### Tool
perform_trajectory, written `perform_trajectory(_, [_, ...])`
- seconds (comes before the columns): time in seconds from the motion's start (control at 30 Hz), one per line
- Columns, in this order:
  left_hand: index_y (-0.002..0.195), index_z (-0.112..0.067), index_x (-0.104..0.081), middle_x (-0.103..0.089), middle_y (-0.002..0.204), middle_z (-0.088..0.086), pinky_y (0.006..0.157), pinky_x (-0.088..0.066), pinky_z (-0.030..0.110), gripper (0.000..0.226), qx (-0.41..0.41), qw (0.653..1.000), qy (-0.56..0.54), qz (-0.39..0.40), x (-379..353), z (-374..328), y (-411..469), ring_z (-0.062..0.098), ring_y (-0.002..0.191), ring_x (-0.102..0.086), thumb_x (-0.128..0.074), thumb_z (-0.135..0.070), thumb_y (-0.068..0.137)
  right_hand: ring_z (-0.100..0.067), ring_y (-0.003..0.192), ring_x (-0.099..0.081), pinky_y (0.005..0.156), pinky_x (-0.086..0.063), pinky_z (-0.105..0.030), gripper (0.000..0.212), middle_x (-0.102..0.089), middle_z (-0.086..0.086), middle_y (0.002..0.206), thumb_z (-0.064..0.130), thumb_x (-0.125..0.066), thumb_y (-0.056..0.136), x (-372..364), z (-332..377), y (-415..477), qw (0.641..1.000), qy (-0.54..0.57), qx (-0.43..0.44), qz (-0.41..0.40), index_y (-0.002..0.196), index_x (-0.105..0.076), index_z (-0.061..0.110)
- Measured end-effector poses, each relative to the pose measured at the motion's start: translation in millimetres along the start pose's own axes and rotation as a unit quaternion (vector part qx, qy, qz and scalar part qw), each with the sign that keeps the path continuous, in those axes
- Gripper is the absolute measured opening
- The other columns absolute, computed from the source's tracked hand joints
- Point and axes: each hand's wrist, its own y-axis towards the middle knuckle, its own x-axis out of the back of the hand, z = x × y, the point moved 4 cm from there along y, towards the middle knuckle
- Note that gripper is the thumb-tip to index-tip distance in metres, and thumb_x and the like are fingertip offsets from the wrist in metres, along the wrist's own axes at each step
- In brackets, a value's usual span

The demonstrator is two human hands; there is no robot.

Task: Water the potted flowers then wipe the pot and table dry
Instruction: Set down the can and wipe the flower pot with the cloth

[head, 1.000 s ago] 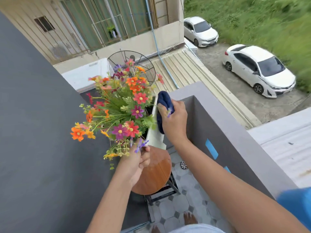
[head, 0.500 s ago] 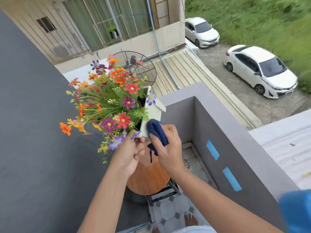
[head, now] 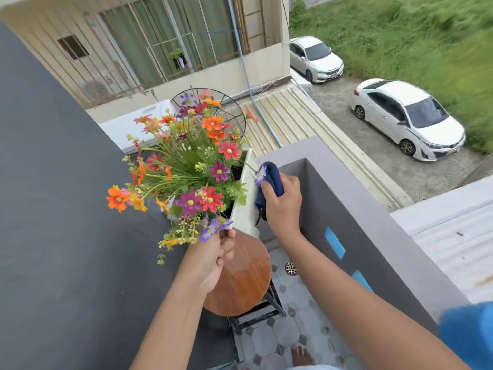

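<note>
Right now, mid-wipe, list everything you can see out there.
Flower pot: one, white, held tilted above the table.
Flowers: one mixed bunch, orange, red, purple, in the pot.
Cloth: one, dark blue, against the pot's side.
Round table: one, brown wood, below the pot.
Floor drain: one, metal, on the tiled floor.
Cars: two, white, parked below.
Left hand: grips the pot's lower corner.
Right hand: fingers closed on the cloth.
</note>
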Motion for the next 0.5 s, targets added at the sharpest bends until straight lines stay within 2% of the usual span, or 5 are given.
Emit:
perform_trajectory(0.1, [0.077,-0.013,-0.043,-0.048,0.064,0.001,0.03,-0.017,0.015,0.031,0.01,1.0,0.003,-0.012,-5,-7,8,0.002,0.032,-0.024,-0.024,-0.007,0.102,-0.016,0.08,-0.047,0.067,-0.034,-0.016,0.024,-0.045,0.0,0.078,0.002,-0.067,0.088,-3,29,-24,0.997,0.034,0.058,0.027,0.075,-0.062,0.021])
perform_trajectory(0.13, [0.079,-0.013,-0.043,-0.048,0.064,0.001,0.03,-0.017,0.015,0.03,0.013,1.0,-0.009,-0.018,-5,-11,12,0.002,0.031,-0.024,-0.024,-0.007,0.101,-0.015,0.083,-0.05,0.071,-0.036,-0.015,0.024,-0.049,-0.003,0.082,0.001,-0.068,0.087,-5,36,-35,0.994,0.04,0.086,0.047,0.082,-0.066,0.024])
perform_trajectory(0.23, [0.079,-0.013,-0.045,-0.048,0.063,0.002,0.03,-0.016,0.016,0.026,0.006,0.999,-0.03,-0.02,-1,-21,16,0.002,0.031,-0.025,-0.027,-0.004,0.097,-0.011,0.089,-0.054,0.077,-0.038,-0.014,0.024,-0.054,-0.01,0.092,-0.001,-0.07,0.085,-5,32,-68,0.985,0.02,0.144,0.088,0.107,-0.072,0.008])
perform_trajectory(0.4, [0.072,-0.014,-0.042,-0.047,0.062,0.002,0.028,-0.018,0.013,0.029,0.003,0.999,-0.049,0.002,-2,-21,9,0.001,0.031,-0.025,-0.032,-0.002,0.096,-0.006,0.091,-0.054,0.076,-0.039,-0.021,0.003,-0.06,-0.01,0.087,0.006,-0.068,0.088,4,-3,-76,0.995,0.009,0.071,0.076,0.088,-0.069,0.008])
perform_trajectory(0.5, [0.075,-0.013,-0.043,-0.049,0.063,0.003,0.029,-0.02,0.014,0.03,0.009,1.0,-0.023,-0.004,-3,-15,5,0.002,0.032,-0.025,-0.028,-0.006,0.1,-0.012,0.091,-0.055,0.074,-0.04,-0.022,0.01,-0.059,-0.006,0.084,0.006,-0.066,0.089,2,11,-67,0.997,0.029,0.044,0.065,0.08,-0.065,0.011])
